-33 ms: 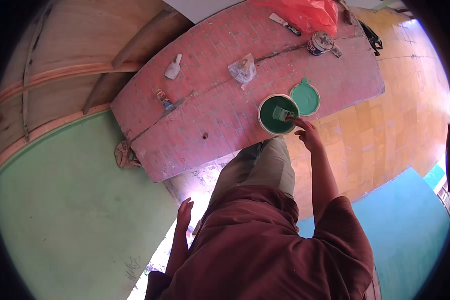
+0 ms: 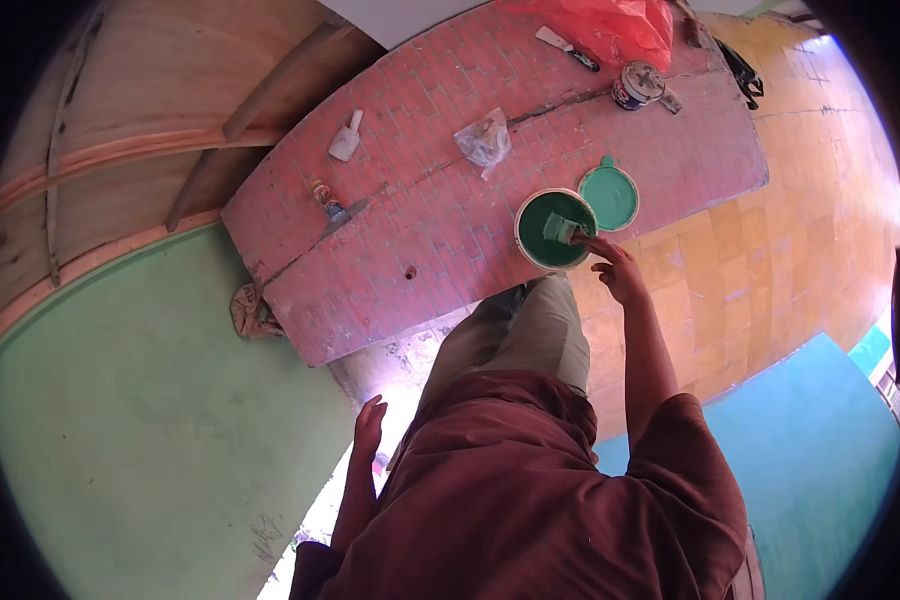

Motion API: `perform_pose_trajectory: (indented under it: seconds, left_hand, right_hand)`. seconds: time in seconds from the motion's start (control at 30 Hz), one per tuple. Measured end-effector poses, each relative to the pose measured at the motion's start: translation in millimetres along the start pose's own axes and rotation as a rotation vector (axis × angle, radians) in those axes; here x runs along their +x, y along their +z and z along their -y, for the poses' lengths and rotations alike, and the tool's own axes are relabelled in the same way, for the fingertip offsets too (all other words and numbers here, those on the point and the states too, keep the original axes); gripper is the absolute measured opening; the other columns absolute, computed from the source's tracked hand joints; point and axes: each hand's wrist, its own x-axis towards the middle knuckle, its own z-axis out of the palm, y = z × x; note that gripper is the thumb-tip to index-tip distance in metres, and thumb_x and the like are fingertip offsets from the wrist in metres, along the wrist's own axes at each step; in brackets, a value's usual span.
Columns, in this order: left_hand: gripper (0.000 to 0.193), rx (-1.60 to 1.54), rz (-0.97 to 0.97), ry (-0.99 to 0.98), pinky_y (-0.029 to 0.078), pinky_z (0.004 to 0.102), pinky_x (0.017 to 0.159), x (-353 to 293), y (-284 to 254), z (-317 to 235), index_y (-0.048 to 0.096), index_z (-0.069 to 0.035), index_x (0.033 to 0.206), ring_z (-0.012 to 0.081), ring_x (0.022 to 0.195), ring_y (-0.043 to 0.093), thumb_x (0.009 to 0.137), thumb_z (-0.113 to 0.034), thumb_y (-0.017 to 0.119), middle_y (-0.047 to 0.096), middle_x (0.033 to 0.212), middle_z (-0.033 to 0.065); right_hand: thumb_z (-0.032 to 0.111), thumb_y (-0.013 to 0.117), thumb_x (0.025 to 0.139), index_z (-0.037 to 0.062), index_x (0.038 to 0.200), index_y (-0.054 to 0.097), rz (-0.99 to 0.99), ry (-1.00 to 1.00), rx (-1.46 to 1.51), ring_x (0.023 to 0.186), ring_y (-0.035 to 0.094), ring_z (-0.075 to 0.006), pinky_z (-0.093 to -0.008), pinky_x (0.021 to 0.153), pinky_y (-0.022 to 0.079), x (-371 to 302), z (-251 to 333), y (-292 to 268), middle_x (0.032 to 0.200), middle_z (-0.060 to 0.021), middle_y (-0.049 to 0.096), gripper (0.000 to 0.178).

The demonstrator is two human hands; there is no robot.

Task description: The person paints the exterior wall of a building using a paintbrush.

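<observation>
My right hand (image 2: 622, 275) is closed on the handle of a paintbrush (image 2: 560, 229) at the rim of a round paint bucket (image 2: 519, 245). The brush's broad head lies over the dark green paint inside, coated in lighter green; whether it dips below the surface I cannot tell. Against the bucket's far right side rests its round lid (image 2: 610, 198), smeared with green, with a green blot at its upper edge. Down at my left side hangs my left hand (image 2: 369, 424), holding nothing, its fingers loosely bent and apart.
The bucket stands on a pinkish-red, brick-patterned surface (image 2: 420, 130). On it lie a clear plastic bag (image 2: 484, 142), a scraper (image 2: 347, 137), a small bottle (image 2: 328, 200), a paint tin (image 2: 638, 86), a putty knife (image 2: 566, 47) and a red bag (image 2: 625, 30). A green wall (image 2: 140, 400) rises at left.
</observation>
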Motion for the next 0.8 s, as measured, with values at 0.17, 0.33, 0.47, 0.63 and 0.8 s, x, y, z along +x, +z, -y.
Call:
perform_pose_trajectory:
  seconds: [0.17, 0.33, 0.47, 0.63, 0.8]
  left_hand:
    - [0.050, 0.027, -0.026, 0.005, 0.036, 0.0394, 0.094, 4, -1, -19, 0.047, -0.013, 0.136, 0.0204, 0.118, 0.049, 0.092, -0.035, 0.055, 0.055, 0.129, 0.0056]
    - [0.047, 0.062, -0.022, 0.003, 0.036, 0.0339, 0.088, 5, 4, -44, 0.049, -0.013, 0.135, 0.0155, 0.111, 0.051, 0.092, -0.032, 0.055, 0.057, 0.126, 0.0031]
    - [0.048, 0.072, -0.020, 0.060, 0.036, 0.0353, 0.090, 2, 6, -53, 0.048, -0.013, 0.136, 0.0158, 0.113, 0.050, 0.092, -0.031, 0.055, 0.057, 0.127, 0.0030]
    - [0.049, 0.082, -0.031, 0.071, 0.036, 0.0362, 0.091, -3, 15, -63, 0.047, -0.014, 0.136, 0.0160, 0.115, 0.050, 0.091, -0.031, 0.055, 0.056, 0.130, 0.0034]
    - [0.049, 0.058, -0.030, 0.072, 0.035, 0.0370, 0.093, 1, 28, -61, 0.048, -0.015, 0.136, 0.0169, 0.113, 0.050, 0.091, -0.032, 0.057, 0.058, 0.124, 0.0034]
  right_hand:
    - [0.032, 0.050, 0.098, 0.0091, 0.126, 0.055, 0.172, 0.064, 0.255, 0.068, 0.052, -0.0077, -0.0163, 0.045, 0.037, -12, -11, -21, 0.118, -0.0032, 0.063, 0.036]
    - [0.033, 0.049, 0.099, 0.0106, 0.129, 0.053, 0.270, 0.096, 0.481, 0.065, 0.049, -0.0064, -0.0137, 0.044, 0.035, 4, -39, -37, 0.120, -0.0025, 0.062, 0.038]
    - [0.033, 0.050, 0.098, 0.0110, 0.130, 0.052, 0.382, 0.097, 0.623, 0.065, 0.052, -0.0072, -0.0137, 0.042, 0.037, 9, -47, -37, 0.121, -0.0038, 0.062, 0.038]
    - [0.032, 0.048, 0.099, 0.0094, 0.131, 0.050, 0.518, 0.067, 0.722, 0.066, 0.057, -0.0112, -0.0162, 0.040, 0.041, -4, -29, -33, 0.119, -0.0084, 0.062, 0.039]
    - [0.033, 0.045, 0.100, 0.0068, 0.132, 0.048, 0.680, -0.018, 0.653, 0.069, 0.059, -0.0146, -0.0172, 0.040, 0.043, -13, 15, -37, 0.119, -0.0132, 0.061, 0.041]
